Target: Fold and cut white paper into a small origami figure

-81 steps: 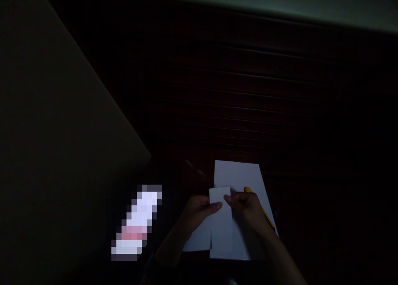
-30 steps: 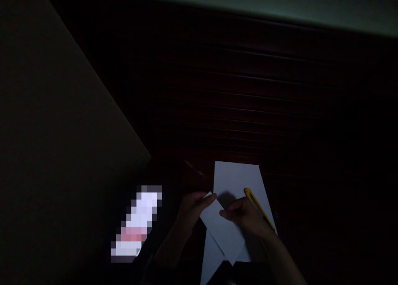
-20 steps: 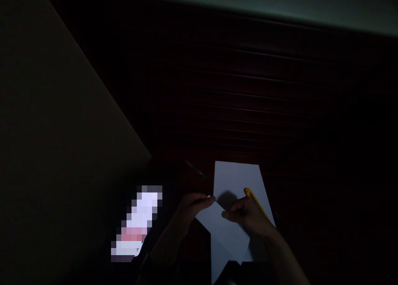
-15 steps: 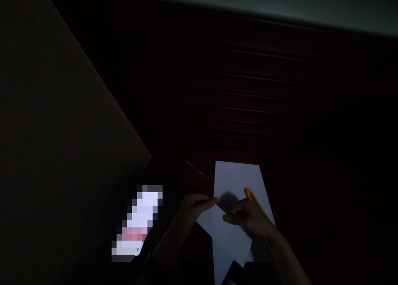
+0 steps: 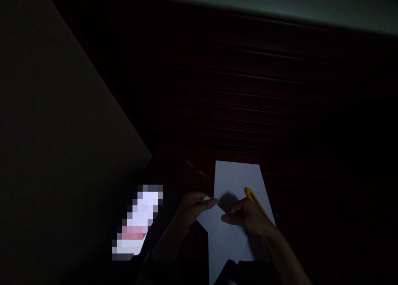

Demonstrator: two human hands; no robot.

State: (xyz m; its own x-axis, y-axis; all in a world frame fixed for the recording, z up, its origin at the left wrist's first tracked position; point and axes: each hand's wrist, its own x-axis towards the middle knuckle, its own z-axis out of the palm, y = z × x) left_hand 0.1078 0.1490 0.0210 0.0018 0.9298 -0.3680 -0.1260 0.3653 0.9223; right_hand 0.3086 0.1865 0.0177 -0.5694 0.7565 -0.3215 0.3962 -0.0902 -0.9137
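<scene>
Both my hands are on a piece of white paper (image 5: 222, 231), tilted over a larger white sheet (image 5: 236, 175). My left hand (image 5: 194, 210) pinches the paper's upper left corner between thumb and fingers. On its upper right edge, my right hand (image 5: 244, 216) is closed, with finger and thumb tips pressed together at the paper. A yellow utility knife (image 5: 253, 198) lies on the larger sheet behind my right hand, which partly hides it. Low light blurs the finer details.
To the left, a phone (image 5: 137, 218) glows, its screen pixelated. A thin clear pen-like stick (image 5: 195, 169) lies beyond my left hand. A pale panel (image 5: 62, 131) stands at the left, and dark slatted wood (image 5: 233, 90) stretches behind. Dark shapes cover the bottom edge.
The paper's lower part has shifted slightly left and down, and its upper left corner now shows above my left thumb. My hands have barely moved; the knife stays put.
</scene>
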